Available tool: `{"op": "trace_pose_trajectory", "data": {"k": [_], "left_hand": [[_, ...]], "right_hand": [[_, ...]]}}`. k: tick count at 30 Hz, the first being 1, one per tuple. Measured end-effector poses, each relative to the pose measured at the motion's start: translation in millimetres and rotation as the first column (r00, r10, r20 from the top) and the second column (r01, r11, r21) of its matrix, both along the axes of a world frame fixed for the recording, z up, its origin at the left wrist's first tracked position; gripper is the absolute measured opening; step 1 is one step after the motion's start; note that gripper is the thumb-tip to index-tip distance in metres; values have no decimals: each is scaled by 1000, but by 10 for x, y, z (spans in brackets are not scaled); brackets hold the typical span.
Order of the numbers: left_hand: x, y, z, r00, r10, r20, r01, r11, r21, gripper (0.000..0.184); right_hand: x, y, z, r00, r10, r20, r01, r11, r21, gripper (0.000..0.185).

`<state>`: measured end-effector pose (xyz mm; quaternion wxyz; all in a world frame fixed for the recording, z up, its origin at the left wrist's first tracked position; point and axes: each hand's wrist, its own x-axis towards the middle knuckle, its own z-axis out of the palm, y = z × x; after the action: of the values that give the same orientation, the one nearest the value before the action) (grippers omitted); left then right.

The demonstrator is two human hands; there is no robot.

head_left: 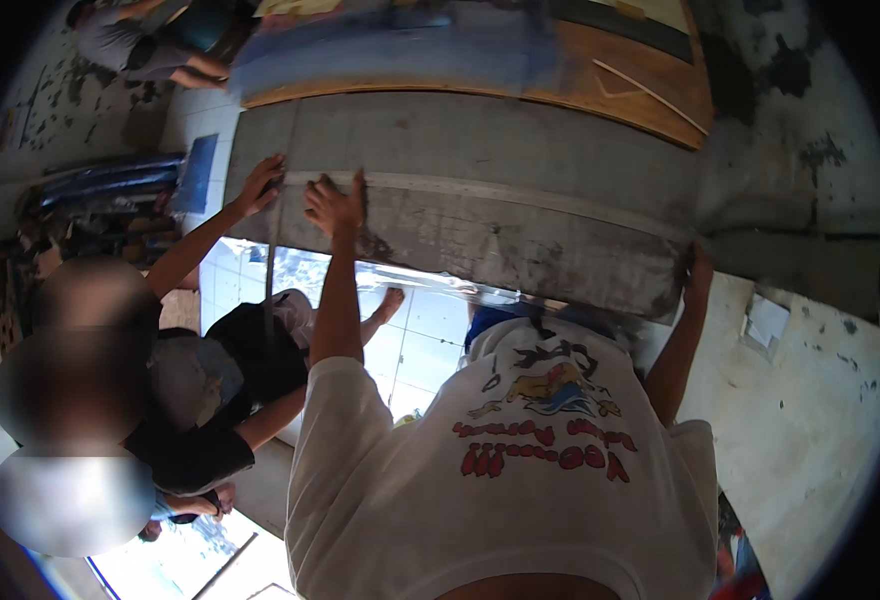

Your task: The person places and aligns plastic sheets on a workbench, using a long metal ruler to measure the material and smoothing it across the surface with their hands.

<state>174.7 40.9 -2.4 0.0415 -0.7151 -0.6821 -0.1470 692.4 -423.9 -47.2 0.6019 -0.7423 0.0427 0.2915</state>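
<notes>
Where the grey bench [440, 130] ends at left, a co-worker's hand [262, 185] rests at its surface, close to a narrow crosswise strip [273, 250] that hangs past the near edge. Hanging part looks easy to snag; a brush from the co-worker's body could pull it askew.

Next along, wearer's left hand [336, 207]: palm toward the bench, fingers spread, nothing seen clasped. Fingertips at or on a long pale strip, probably a measuring tape [460, 185]. It lies lengthwise over the bench, from near the co-worker's hand to the right end. Risk here: spread fingers seem to give light pressure only, so a pull from either end might slide the tape or bow it off line.

Mid-bench, beyond the far edge: blurred blue sheet [410, 55] on a wooden bench [610, 100]. Apart from the tape; low risk, I'd judge.

Far right, wearer's right hand [698, 275] is at the bench end by the tape's end. Fingers partly hidden; cannot tell how far they close or whether they hold it. An uneven pull there could skew the tape.
</notes>
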Motion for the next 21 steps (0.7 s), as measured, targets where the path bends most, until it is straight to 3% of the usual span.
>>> {"op": "trace_pose_trajectory", "data": {"k": [8,11,14,19,21], "left_hand": [[-16,46,-62,995,22,-96,-26,999,-37,86],[-39,81,-62,993,53,-101,-67,988,-141,89],[-81,108,-144,996,23,-91,-25,1000,-16,88],[-45,81,-101,997,46,-60,-51,996,-79,86],[-78,111,-152,998,23,-60,-24,1000,0,85]], "right_hand": [[-239,158,423,998,-54,-45,51,997,-64,55],[-221,171,477,995,-86,-43,82,991,-103,54],[-205,210,404,997,-58,-52,55,997,-47,52],[-147,136,258,997,-75,-23,73,994,-83,48],[-151,158,263,998,-63,-20,62,997,-40,47]]}}
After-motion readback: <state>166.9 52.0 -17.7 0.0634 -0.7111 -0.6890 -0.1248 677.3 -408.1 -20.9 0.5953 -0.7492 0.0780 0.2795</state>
